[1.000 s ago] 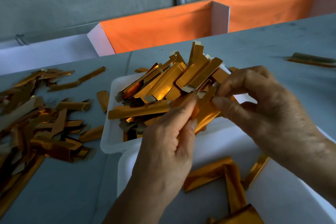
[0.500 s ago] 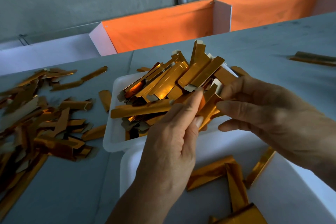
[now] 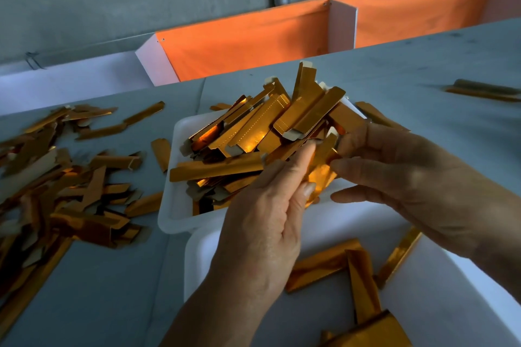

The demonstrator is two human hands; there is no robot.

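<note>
Over the front edge of a white tray [image 3: 172, 217] heaped with gold foil card strips [image 3: 270, 118], my left hand [image 3: 265, 222] holds one gold strip [image 3: 318, 177] between thumb and fingers. My right hand [image 3: 403, 186] meets it from the right; its thumb and forefinger pinch the strip's upper end. Part of the held strip is hidden behind my left fingers. A second white tray [image 3: 439, 298] lies nearer me with a few folded gold pieces [image 3: 318, 265] in it.
A loose pile of gold strips [image 3: 56, 194] covers the grey table [image 3: 423, 87] at the left. Two more strips [image 3: 485, 90] lie at the far right. Behind the table runs an orange cloth trough [image 3: 253, 39] with white dividers, then a grey wall.
My right hand has drawn back to the right and its fingers have spread out. My left hand has stayed on the strip over the tray's front edge.
</note>
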